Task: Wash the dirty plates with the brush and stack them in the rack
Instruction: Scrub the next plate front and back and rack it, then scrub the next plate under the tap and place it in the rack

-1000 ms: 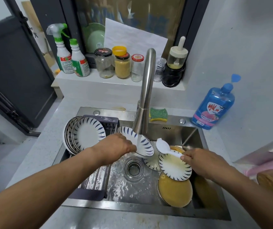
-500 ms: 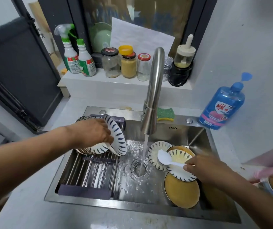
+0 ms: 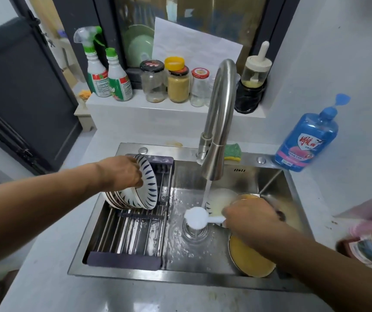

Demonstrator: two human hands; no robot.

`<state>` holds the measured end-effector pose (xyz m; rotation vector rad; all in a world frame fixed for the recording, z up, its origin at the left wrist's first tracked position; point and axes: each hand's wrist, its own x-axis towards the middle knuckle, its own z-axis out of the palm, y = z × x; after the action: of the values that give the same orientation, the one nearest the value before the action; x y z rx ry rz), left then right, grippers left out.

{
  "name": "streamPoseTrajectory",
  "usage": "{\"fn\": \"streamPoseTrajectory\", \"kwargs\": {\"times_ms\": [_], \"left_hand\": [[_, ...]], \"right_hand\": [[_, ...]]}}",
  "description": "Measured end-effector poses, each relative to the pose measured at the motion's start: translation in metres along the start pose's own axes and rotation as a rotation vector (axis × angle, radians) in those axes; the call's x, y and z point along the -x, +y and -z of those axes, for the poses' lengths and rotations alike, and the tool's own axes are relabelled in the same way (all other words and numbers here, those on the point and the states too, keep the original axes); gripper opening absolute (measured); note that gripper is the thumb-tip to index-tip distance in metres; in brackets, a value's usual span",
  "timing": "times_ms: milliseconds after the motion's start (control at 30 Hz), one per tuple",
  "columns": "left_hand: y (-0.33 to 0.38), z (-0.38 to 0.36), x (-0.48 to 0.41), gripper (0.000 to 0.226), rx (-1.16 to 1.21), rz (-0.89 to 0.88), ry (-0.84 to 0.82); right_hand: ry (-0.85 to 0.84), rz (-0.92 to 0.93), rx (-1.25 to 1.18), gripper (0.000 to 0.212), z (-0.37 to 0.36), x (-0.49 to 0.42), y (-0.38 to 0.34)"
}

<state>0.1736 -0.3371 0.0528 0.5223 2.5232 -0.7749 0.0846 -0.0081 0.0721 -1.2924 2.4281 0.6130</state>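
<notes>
My left hand point(image 3: 122, 172) holds the rim of a white plate with blue leaf marks point(image 3: 148, 183), standing it on edge against several like plates point(image 3: 122, 201) in the metal rack point(image 3: 131, 233) on the sink's left side. My right hand point(image 3: 248, 217) grips the handle of the white brush point(image 3: 197, 218), whose head sits under the running water above the drain point(image 3: 195, 230). Dirty plates lie in the sink's right part: a yellow-smeared one point(image 3: 250, 260) near the front, and others point(image 3: 221, 199) behind my right hand, partly hidden.
The steel faucet point(image 3: 218, 122) arches over the sink point(image 3: 180, 275) and runs water. A green sponge point(image 3: 233, 152) sits on the back rim, a blue soap bottle point(image 3: 306, 140) at the right. Jars and spray bottles point(image 3: 104, 70) line the window ledge.
My left hand carried the washed plate from under the tap to the rack and stood it against the stack. My right hand moved the brush left, from the dirty plates into the water stream.
</notes>
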Motion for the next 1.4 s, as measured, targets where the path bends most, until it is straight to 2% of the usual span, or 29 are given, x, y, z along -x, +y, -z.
{"fn": "streamPoseTrajectory", "kwargs": {"times_ms": [133, 267, 700, 800, 867, 1000, 1067, 1133, 1267, 1333, 1400], "left_hand": [[0.007, -0.006, -0.003, 0.017, -0.023, 0.002, -0.03], [0.006, -0.019, -0.004, 0.016, -0.025, 0.026, -0.058], [-0.018, -0.046, -0.008, 0.022, 0.008, 0.055, -0.146], [-0.022, -0.042, -0.014, 0.021, 0.015, 0.077, -0.226], [-0.018, -0.04, -0.018, 0.021, 0.003, 0.085, -0.274], [0.011, -0.026, -0.036, 0.021, -0.024, 0.078, -0.238], [0.039, -0.011, -0.052, 0.031, 0.191, 0.059, -0.235], [0.073, 0.005, -0.065, 0.04, 0.561, 0.047, -0.239], [0.154, 0.033, -0.102, 0.037, 1.173, -0.078, -0.374], [0.192, 0.035, -0.129, 0.038, 1.475, -0.033, -0.469], [0.225, 0.037, -0.162, 0.038, 1.781, 0.11, -0.518]], "right_hand": [[-0.026, 0.014, 0.085, 0.026, 0.016, -0.019, -0.038], [-0.014, 0.004, 0.109, 0.027, 0.018, -0.026, -0.044], [0.016, -0.082, 0.003, 0.023, 0.0, -0.024, -0.021], [0.028, -0.095, -0.03, 0.024, -0.004, -0.024, -0.011], [0.02, -0.097, -0.045, 0.024, -0.007, -0.023, -0.005], [0.01, -0.139, -0.053, 0.022, -0.016, -0.019, 0.009], [0.016, -0.171, -0.045, 0.022, -0.019, -0.015, 0.019], [0.029, -0.189, -0.028, 0.023, -0.022, -0.013, 0.027], [0.058, -0.242, -0.064, 0.022, -0.036, -0.003, 0.049], [0.064, -0.264, -0.109, 0.022, -0.05, 0.001, 0.058], [0.06, -0.289, -0.174, 0.023, -0.066, 0.002, 0.07]]}}
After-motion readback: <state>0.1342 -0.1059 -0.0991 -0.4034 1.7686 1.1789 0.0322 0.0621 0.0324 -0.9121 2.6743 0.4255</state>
